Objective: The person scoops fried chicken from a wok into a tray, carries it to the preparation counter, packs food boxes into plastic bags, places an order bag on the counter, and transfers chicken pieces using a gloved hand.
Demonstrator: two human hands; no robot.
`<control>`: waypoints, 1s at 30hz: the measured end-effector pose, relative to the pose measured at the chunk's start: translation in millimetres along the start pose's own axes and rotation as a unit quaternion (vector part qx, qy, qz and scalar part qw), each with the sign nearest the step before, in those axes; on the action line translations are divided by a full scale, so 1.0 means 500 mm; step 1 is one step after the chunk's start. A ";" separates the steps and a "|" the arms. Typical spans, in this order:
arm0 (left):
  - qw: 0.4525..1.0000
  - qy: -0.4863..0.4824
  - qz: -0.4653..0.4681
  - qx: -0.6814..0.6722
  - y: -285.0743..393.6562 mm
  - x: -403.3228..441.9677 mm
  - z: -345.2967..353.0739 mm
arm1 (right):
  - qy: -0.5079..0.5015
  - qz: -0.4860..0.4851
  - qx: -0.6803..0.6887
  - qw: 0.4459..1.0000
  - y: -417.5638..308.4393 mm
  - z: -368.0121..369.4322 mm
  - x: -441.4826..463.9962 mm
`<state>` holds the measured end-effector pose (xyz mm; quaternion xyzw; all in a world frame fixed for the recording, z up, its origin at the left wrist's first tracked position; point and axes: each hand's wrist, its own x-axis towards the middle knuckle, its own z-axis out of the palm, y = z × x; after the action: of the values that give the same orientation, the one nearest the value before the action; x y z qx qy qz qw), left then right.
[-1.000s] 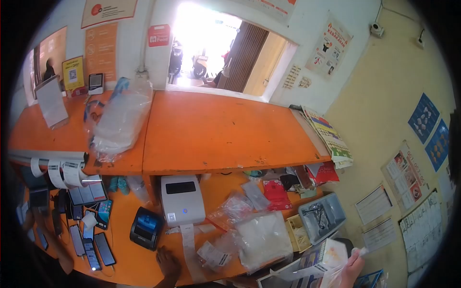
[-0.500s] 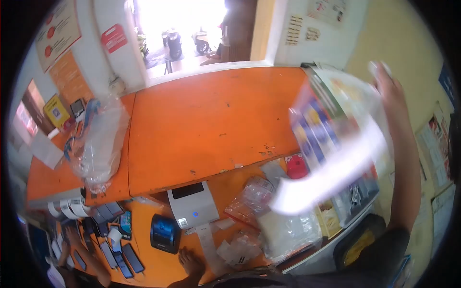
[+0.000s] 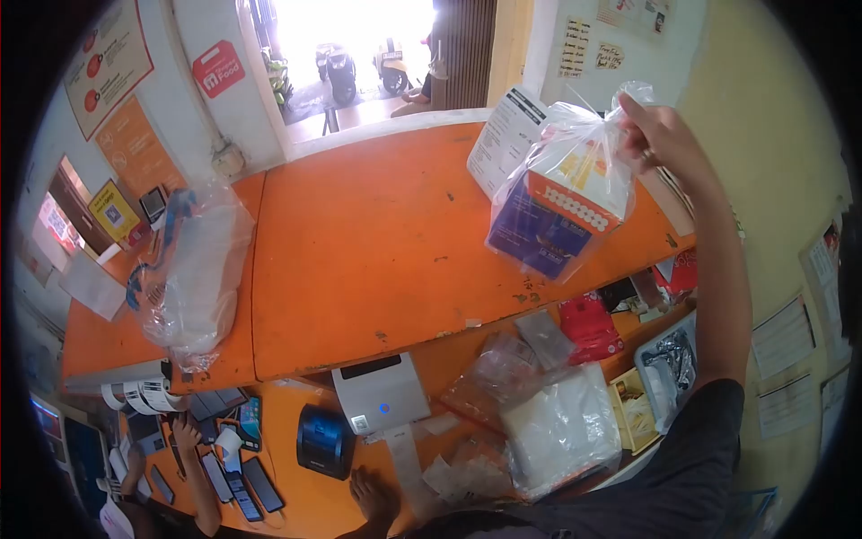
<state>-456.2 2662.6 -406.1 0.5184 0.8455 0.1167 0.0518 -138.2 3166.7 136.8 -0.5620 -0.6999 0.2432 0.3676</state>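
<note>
My right hand (image 3: 669, 139) is closed around the gathered top of a clear plastic bag (image 3: 561, 112). Inside the bag, a purple, white and orange box (image 3: 548, 234) stands at the right part of the raised orange counter (image 3: 377, 216). A white printed receipt (image 3: 505, 139) shows beside the box, on its left. My left hand (image 3: 375, 496) lies with fingers spread on the lower orange desk. Just beyond it is a small black printer (image 3: 325, 442), and a paper strip (image 3: 409, 463) runs along its right side.
A grey label printer (image 3: 382, 393) and stacked clear bags (image 3: 566, 427) stand on the lower desk. At the left, a co-worker's hand (image 3: 186, 431) is among several phones (image 3: 241, 490). A filled plastic bag (image 3: 193, 278) lies on the counter's left part.
My right hand has brought the bag with the box from the right, where it was blurred, inward onto the counter. My left hand stays down. The co-worker's hand has shifted toward the phones.
</note>
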 end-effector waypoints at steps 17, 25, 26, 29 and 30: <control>0.997 -0.053 -0.043 -0.032 0.002 0.007 -0.031 | -0.365 -0.291 -0.663 0.585 -0.078 0.304 0.179; 0.996 -0.042 -0.052 -0.056 -0.007 0.008 -0.022 | -0.365 -0.012 -0.669 0.647 -0.096 0.287 0.169; 0.995 -0.069 -0.054 -0.039 -0.008 0.010 -0.023 | -0.371 0.007 -0.662 0.652 -0.098 0.286 0.171; 0.994 -0.082 -0.063 -0.036 -0.003 0.013 -0.032 | -0.393 0.054 -0.588 0.705 -0.082 0.276 0.186; 0.992 -0.096 -0.077 -0.041 0.005 0.021 -0.045 | -0.385 0.105 -0.562 0.724 -0.078 0.281 0.190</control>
<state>-463.4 2669.5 -383.2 0.4576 0.8689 0.0967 0.1624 -281.7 3258.8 103.2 -0.5939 -0.7260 0.0375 -0.3447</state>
